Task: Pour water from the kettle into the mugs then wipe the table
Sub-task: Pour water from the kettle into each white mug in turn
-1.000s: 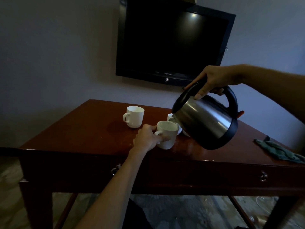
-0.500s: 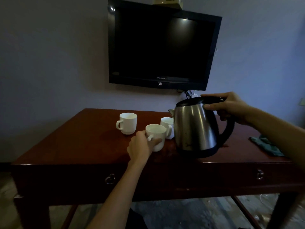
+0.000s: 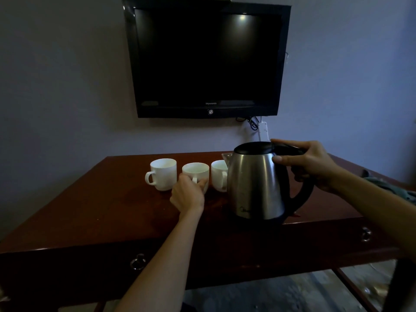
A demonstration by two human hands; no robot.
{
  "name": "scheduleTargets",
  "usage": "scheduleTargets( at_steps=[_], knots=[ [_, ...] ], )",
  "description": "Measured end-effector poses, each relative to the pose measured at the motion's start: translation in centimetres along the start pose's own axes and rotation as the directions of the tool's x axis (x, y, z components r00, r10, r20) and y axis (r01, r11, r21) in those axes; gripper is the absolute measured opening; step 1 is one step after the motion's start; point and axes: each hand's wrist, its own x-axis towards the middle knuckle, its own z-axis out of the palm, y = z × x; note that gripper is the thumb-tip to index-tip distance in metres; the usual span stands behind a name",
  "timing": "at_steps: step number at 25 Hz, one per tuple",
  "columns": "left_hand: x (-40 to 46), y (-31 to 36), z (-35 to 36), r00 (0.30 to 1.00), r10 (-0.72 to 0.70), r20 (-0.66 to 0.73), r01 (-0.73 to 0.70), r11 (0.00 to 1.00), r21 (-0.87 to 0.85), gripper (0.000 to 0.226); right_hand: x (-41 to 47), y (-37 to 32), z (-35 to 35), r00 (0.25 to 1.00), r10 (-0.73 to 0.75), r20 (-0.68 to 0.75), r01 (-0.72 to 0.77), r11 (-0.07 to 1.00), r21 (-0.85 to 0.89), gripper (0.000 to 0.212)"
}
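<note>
I see my right hand (image 3: pixel 308 164) clenched around the handle of the upright steel kettle (image 3: pixel 256 183), parked on the dark wooden table (image 3: pixel 90 210) at three o'clock of the three white ceramic mugs (image 3: pixel 195 174), while my left hand (image 3: pixel 188 194) grasps the middle one, probably steadying it.

Kettle (image 3: pixel 255 183) tilted pouring, now upright on table (image 3: pixel 90 212); middle mug (image 3: pixel 195 173) pushed back into row.

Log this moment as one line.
kettle: upright on table | right hand: on handle | left hand: holds middle mug | cloth: untouched
</note>
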Motion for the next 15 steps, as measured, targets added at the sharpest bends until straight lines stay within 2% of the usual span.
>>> scheduleTargets(
  at_steps=[11,15],
  knots=[
    [0.8,0.6,1.7,0.999,0.017,0.032,-0.018,0.999,0.039,0.047,-0.5,0.9,-0.2,1.000,-0.025,0.018,0.025,0.999,0.038,0.057],
    [1.0,0.9,-0.3,0.997,0.076,0.016,-0.077,0.994,0.082,0.075,-1.2,0.7,-0.3,0.999,-0.035,0.025,0.034,0.998,0.045,0.061]
  ],
)
